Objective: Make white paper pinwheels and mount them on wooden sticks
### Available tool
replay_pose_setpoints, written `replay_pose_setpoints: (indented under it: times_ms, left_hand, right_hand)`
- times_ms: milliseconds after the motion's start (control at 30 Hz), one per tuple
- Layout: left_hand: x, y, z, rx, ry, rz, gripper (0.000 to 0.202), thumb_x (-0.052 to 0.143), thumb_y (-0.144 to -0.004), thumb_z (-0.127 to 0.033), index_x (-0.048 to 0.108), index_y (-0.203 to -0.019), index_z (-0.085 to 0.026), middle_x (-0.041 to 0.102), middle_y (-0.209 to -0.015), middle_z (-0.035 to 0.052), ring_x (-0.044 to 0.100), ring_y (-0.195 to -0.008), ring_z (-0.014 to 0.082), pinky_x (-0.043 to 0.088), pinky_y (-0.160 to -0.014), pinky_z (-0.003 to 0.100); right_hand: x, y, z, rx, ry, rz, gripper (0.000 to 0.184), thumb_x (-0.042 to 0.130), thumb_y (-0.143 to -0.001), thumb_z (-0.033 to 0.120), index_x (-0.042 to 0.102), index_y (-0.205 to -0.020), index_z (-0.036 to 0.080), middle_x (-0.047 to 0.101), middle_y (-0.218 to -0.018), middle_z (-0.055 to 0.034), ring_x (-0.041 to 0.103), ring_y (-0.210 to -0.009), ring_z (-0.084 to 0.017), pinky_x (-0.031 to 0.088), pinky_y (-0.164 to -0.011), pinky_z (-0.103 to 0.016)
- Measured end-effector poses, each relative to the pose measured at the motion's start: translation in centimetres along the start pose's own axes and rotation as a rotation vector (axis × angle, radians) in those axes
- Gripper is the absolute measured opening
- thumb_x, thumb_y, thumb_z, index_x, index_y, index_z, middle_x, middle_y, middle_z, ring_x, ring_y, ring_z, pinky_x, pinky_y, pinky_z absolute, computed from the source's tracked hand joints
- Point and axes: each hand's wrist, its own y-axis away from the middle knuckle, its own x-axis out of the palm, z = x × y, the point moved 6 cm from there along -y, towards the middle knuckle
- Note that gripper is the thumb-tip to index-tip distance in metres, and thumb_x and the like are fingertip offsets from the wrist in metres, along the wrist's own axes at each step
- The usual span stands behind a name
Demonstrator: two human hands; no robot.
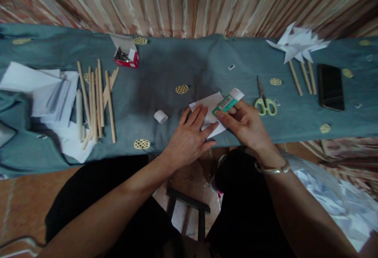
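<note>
A small sheet of white paper [208,102] lies near the front edge of the cloth-covered table. Spread flat on it, the fingers of my left hand [190,134] press it down. My right hand [245,122] grips a green and white glue stick [227,103] with a barcode label; its lower end is over the paper, and I cannot tell whether it touches. A white cap [161,116] rests on the cloth to the left of my left hand. Just right of my right hand are scissors [265,102] with light green handles.
Wooden sticks [94,100] lie in a pile at left, beside stacked white papers [53,92]. A red box [126,58] of small metal pieces stands behind them. Paper pinwheels [298,45] on sticks and a black phone [331,87] are at right. A clear plastic bag [333,199] sits below the table.
</note>
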Motion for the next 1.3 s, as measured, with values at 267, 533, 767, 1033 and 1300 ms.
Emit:
replay_pose_setpoints:
  times_ms: [267,533,767,1033,1300]
  left_hand:
    - [-0.9,0.4,0.1,0.060,0.052,-0.071,0.054,0.049,-0.094,-0.048,0.047,-0.139,-0.017,0.039,-0.152,0.0206,0.029,-0.146,0.0338,0.030,-0.114,0.058]
    - [-6.7,3.3,6.4,-0.131,0.190,-0.302,0.040,0.044,-0.092,-0.020,0.054,-0.131,-0.019,0.057,-0.137,0.0126,0.052,-0.128,0.0243,0.043,-0.108,0.047]
    - [-5.9,5.4,9.7,-0.235,0.153,-0.169,0.039,0.050,-0.085,-0.014,0.063,-0.122,-0.020,0.065,-0.127,0.0090,0.058,-0.120,0.0262,0.049,-0.103,0.048]
    - [-5.4,4.4,8.7,-0.255,0.231,-0.266,0.025,0.062,-0.087,-0.022,0.066,-0.112,-0.020,0.072,-0.109,0.0078,0.068,-0.099,0.0215,0.056,-0.089,0.037]
    - [-6.2,3.5,7.0,-0.190,0.243,-0.367,0.027,0.067,-0.086,-0.025,0.067,-0.112,-0.018,0.072,-0.105,0.0081,0.068,-0.097,0.0199,0.057,-0.087,0.034]
  right_hand:
    - [-3.0,-1.0,-1.5,0.164,-0.541,-0.251,0.026,0.072,-0.076,0.048,0.060,-0.080,0.025,0.069,-0.083,-0.0001,0.068,-0.077,-0.017,0.060,-0.077,-0.036]
    - [-3.1,-1.3,-1.8,0.167,-0.633,-0.241,0.033,0.070,-0.079,0.055,0.061,-0.082,0.023,0.069,-0.079,0.0002,0.069,-0.071,-0.014,0.060,-0.068,-0.029]
    - [-1.4,-0.9,-0.2,0.309,-0.864,-0.196,0.039,0.091,-0.054,0.046,0.072,-0.072,0.018,0.069,-0.068,0.0031,0.058,-0.054,-0.005,0.051,-0.051,-0.013]
    - [3.3,-0.1,0.9,0.353,-0.936,-0.041,0.033,0.092,-0.054,0.033,0.071,-0.074,0.017,0.073,-0.074,0.0009,0.069,-0.068,-0.011,0.060,-0.068,-0.021]
    - [4.3,-0.1,1.1,0.318,-0.858,0.005,0.035,0.091,-0.056,0.036,0.070,-0.079,0.019,0.071,-0.071,0.0042,0.066,-0.067,-0.007,0.058,-0.069,-0.019]
